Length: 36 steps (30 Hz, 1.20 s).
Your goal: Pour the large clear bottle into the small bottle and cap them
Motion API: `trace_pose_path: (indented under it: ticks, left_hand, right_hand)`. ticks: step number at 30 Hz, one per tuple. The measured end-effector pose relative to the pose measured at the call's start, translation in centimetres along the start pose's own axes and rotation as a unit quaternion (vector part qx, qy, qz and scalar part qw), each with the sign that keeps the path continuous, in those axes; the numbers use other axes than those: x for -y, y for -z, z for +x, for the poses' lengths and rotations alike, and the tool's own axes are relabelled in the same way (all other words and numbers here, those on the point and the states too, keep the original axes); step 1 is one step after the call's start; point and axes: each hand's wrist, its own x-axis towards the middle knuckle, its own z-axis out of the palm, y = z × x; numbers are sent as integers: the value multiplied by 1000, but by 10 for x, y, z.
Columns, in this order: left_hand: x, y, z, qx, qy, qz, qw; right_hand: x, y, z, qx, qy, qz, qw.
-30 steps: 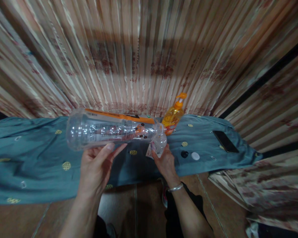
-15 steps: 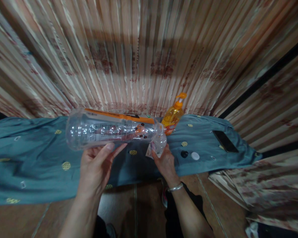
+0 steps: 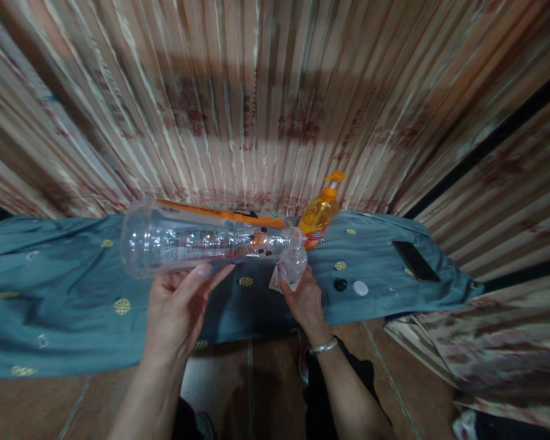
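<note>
A large clear plastic bottle (image 3: 201, 241) with an orange-edged label lies nearly level above the cloth, its mouth to the right. My left hand (image 3: 176, 305) grips it from below, thumb on the near side. At the mouth, my right hand (image 3: 306, 302) is closed around a small clear plastic container (image 3: 297, 263) that hangs tilted against the opening. Whether the two touch all round I cannot tell. A pale printed patch (image 3: 275, 281) shows beside the right fingers. Just behind stands a pump bottle (image 3: 318, 217) of yellow-orange liquid.
A green cloth (image 3: 73, 287) with pineapple prints covers the narrow table. To the right lie a small black cap (image 3: 340, 285), a white disc-shaped lid (image 3: 360, 288) and a dark phone (image 3: 415, 261). Pleated curtains (image 3: 238, 91) hang behind and at the right.
</note>
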Motion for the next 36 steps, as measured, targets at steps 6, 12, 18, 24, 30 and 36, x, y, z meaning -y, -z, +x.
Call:
trace_pose_path:
  ticks: [6, 12, 18, 24, 30, 36]
  left_hand:
    - [-1, 0, 0, 2, -3, 5, 1000]
    - [-2, -2, -1, 0, -8, 14, 1000]
    - [-2, -2, -1, 1, -5, 15, 1000]
    - [1, -1, 1, -1, -4, 2, 1000]
    - [0, -1, 0, 22, -11, 3, 1000]
    - [0, -2, -1, 17, -11, 0, 1000]
  right_hand:
    - [1, 0, 0, 7, -14, -5, 1000]
    - [3, 3, 0, 5, -12, 10, 1000]
    - [2, 2, 0, 4, -16, 16, 1000]
    - [0, 0, 0, -4, -7, 14, 1000]
    - [0, 1, 1, -12, -7, 19, 1000]
    - [2, 4, 2, -2, -14, 25, 1000]
